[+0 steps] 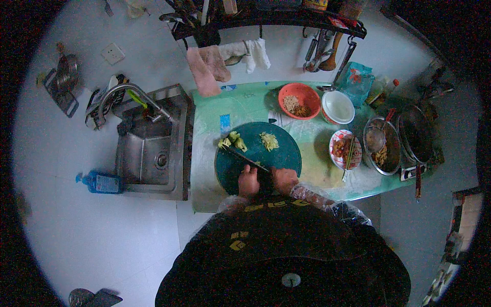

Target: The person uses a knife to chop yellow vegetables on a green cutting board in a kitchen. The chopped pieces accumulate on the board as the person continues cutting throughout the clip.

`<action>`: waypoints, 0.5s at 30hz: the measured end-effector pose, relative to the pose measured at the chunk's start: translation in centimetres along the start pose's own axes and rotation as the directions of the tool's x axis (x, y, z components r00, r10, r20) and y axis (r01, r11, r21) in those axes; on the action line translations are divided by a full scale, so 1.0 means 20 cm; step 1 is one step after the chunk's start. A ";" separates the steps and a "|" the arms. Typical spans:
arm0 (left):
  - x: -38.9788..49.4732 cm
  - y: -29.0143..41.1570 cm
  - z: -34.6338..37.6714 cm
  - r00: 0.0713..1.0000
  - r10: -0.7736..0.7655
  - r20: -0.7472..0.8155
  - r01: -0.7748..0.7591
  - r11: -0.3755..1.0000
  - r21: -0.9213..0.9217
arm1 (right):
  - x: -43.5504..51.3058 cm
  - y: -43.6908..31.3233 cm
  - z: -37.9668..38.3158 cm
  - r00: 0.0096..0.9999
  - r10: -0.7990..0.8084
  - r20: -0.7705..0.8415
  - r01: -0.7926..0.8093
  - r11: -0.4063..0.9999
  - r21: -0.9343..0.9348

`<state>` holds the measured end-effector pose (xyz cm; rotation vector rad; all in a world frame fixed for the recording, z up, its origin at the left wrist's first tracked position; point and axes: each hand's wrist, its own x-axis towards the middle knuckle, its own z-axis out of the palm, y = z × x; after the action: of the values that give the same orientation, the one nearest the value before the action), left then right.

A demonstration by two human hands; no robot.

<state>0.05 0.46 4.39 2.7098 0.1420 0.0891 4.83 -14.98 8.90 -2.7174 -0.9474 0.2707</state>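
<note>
A round green cutting board lies on the counter before me. My right hand grips the handle end of a kitchen knife, whose blade slants to the far left across the board. Close behind the blade, my left hand rests low over the board with its fingers bent. Whether it pins a piece of food is hidden. A small pale green bit shows just beyond the blade. Several pale green vegetable chunks lie near the knife tip, and a chopped pale green heap sits to their right.
Left of the counter is a steel sink with a blue pump bottle beside it. To the right stand an orange bowl, a white tub, a patterned bowl with chopsticks, a steel basin and a dark pan.
</note>
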 end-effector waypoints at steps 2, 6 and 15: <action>0.00 0.00 0.00 1.000 0.000 -0.001 0.000 1.000 0.007 | 0.00 0.02 0.03 1.000 -0.002 0.000 0.002 1.000 0.004; 0.00 -0.01 0.01 1.000 -0.006 -0.023 0.007 0.999 0.042 | 0.05 0.02 0.07 0.964 0.228 0.138 -0.241 0.967 0.083; -0.01 -0.04 0.10 0.993 -0.091 -0.069 0.089 0.996 -0.029 | 0.01 0.00 -0.22 0.939 0.115 0.325 -0.152 0.984 0.090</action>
<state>0.03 0.32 2.21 2.6708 0.2814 0.1593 6.11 -15.54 13.04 -2.6828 -0.7932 0.7874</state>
